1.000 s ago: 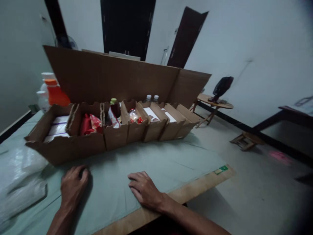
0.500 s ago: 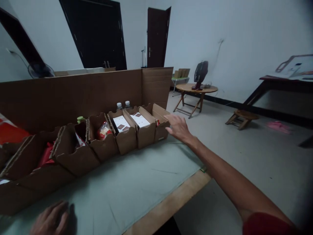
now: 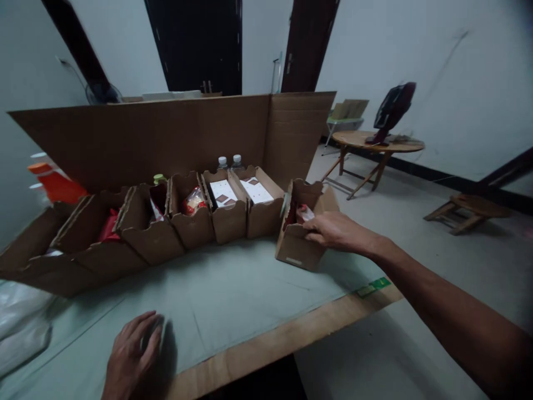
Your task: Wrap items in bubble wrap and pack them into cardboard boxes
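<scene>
Gripping the rightmost cardboard box [image 3: 297, 250], the right hand [image 3: 339, 230] points leftward.

Matt cardboard box [image 3: 297, 251], wooden table edge [image 3: 266, 348]

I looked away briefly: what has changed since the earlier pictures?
The right hand has left the cloth and now grips the rim of the rightmost cardboard box. That box has been drawn nearer and turned, out of line with the other boxes. These stay in place, and the left hand still rests on the cloth.
</scene>
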`<state>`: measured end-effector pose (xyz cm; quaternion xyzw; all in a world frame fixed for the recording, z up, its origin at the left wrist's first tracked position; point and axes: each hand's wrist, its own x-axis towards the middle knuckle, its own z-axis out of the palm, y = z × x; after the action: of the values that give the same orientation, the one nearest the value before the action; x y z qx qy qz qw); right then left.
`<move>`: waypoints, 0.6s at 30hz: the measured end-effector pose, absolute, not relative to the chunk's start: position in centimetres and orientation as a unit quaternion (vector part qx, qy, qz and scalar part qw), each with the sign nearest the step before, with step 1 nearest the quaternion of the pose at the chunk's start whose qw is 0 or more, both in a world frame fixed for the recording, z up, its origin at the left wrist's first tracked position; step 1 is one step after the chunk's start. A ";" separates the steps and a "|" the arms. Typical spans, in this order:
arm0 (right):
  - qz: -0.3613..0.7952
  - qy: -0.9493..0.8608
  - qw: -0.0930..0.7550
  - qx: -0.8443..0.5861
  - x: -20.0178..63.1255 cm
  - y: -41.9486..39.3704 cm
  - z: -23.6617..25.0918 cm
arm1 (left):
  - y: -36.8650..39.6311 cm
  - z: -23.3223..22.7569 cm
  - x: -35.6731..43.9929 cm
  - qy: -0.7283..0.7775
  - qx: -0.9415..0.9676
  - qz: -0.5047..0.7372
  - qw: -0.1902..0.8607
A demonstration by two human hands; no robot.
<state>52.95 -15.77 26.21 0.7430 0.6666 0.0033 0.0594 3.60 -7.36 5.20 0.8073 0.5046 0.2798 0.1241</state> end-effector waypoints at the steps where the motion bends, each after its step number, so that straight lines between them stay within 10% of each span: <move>1: -0.017 0.683 0.059 0.728 51.8 -15.5 26.4 | -7.8 5.4 4.2 0.500 0.805 0.292 0.134; 7: -0.054 0.731 0.025 0.679 41.7 -12.5 27.6 | -9.6 6.6 8.7 0.438 0.799 0.361 0.198; 12: -0.188 0.777 -0.279 0.531 35.0 -14.4 29.1 | -10.2 8.1 11.2 0.427 0.780 0.374 0.264; 18: 0.015 0.470 -0.625 0.623 46.9 -15.8 25.4 | -9.0 7.8 10.8 0.448 0.722 0.373 0.372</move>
<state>46.90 -15.83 25.42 0.6234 0.4695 0.0148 -0.6251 10.85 -8.97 7.78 0.7221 0.4481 0.3729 0.3724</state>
